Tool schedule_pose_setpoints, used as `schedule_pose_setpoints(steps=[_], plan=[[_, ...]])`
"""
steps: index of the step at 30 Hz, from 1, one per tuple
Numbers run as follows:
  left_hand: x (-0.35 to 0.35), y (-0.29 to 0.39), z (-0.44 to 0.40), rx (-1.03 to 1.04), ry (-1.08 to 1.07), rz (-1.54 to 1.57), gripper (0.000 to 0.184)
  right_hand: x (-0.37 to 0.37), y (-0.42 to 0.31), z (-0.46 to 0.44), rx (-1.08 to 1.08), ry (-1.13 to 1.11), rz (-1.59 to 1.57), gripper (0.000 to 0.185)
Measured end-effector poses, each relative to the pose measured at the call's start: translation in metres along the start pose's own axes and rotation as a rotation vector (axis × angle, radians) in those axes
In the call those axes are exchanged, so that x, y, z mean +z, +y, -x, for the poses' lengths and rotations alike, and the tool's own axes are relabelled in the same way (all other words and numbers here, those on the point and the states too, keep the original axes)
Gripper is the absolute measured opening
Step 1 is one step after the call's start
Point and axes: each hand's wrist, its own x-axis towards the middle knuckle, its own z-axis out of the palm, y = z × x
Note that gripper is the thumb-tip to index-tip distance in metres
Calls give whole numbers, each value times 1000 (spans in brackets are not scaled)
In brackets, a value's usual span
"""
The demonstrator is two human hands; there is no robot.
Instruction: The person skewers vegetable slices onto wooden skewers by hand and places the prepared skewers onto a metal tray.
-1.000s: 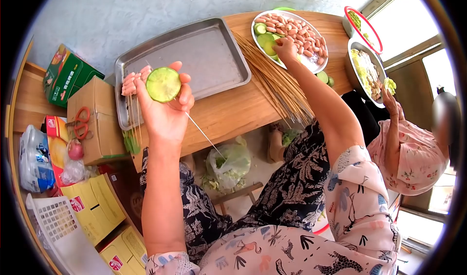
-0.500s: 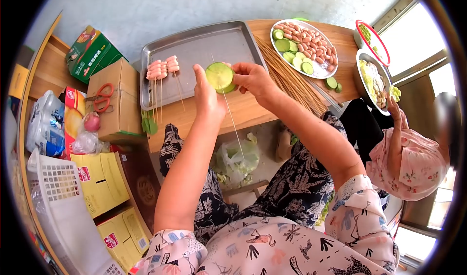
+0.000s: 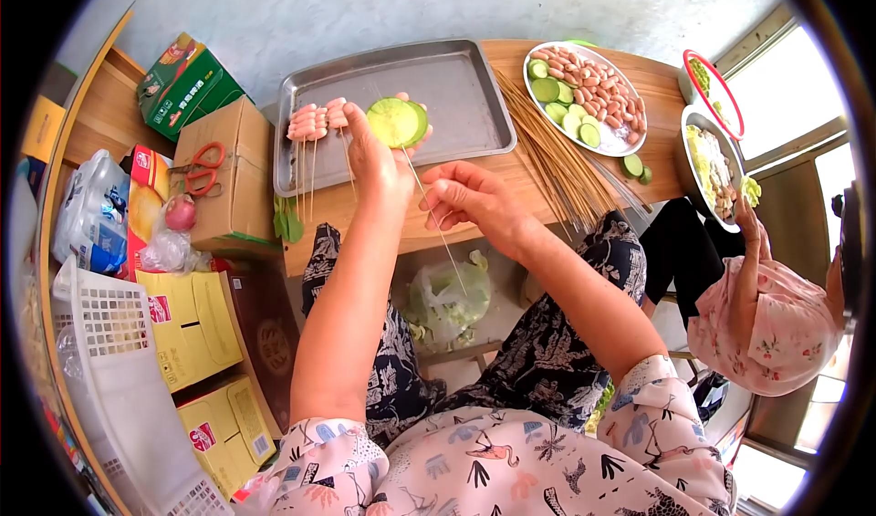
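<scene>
My left hand (image 3: 381,174) cradles a few round zucchini slices (image 3: 396,122), pale green and overlapping, between thumb and fingers over the tray's front edge. A thin skewer (image 3: 445,247) runs through them and slants down toward my lap. Below the slices, the fingertips of my right hand (image 3: 474,204) close around the skewer's shaft. Several finished skewers of pink sausage pieces (image 3: 315,121) lie at the left of the metal tray (image 3: 456,87), their sticks poking over its front rim. A white plate to the right carries small sausages (image 3: 593,87) and more zucchini slices (image 3: 572,124).
Loose bamboo sticks (image 3: 552,151) spread between tray and plate, with metal skewers beside them. Cardboard box (image 3: 219,165), red scissors (image 3: 203,169) and a white basket (image 3: 114,333) stand left. Another person (image 3: 766,333) sits right, hands at a bowl (image 3: 698,187). A plastic bag (image 3: 447,302) lies below.
My right hand has left the slices and moved down to the skewer's shaft. My left hand, with the slices, has shifted slightly up and left. The view has turned a little.
</scene>
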Motion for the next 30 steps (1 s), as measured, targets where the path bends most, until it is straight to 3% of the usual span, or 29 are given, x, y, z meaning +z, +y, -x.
schedule_pose_setpoints(steps=[2, 8, 12, 20, 30], plan=[[-1, -3, 1, -120, -55, -61, 61, 3, 5, -3, -97, -16, 84, 19], [1, 3, 0, -110, -127, -92, 67, -6, -11, 2, -128, 93, 10, 18], [5, 10, 1, -148, -166, -115, 68, -6, -17, 8, -113, 52, 103, 16], [-6, 3, -7, -173, -264, -123, 44, -3, -7, 6, -65, 27, 120, 16], [0, -1, 0, -53, -272, -196, 41, -10, -1, -1, -94, 104, 103, 16]])
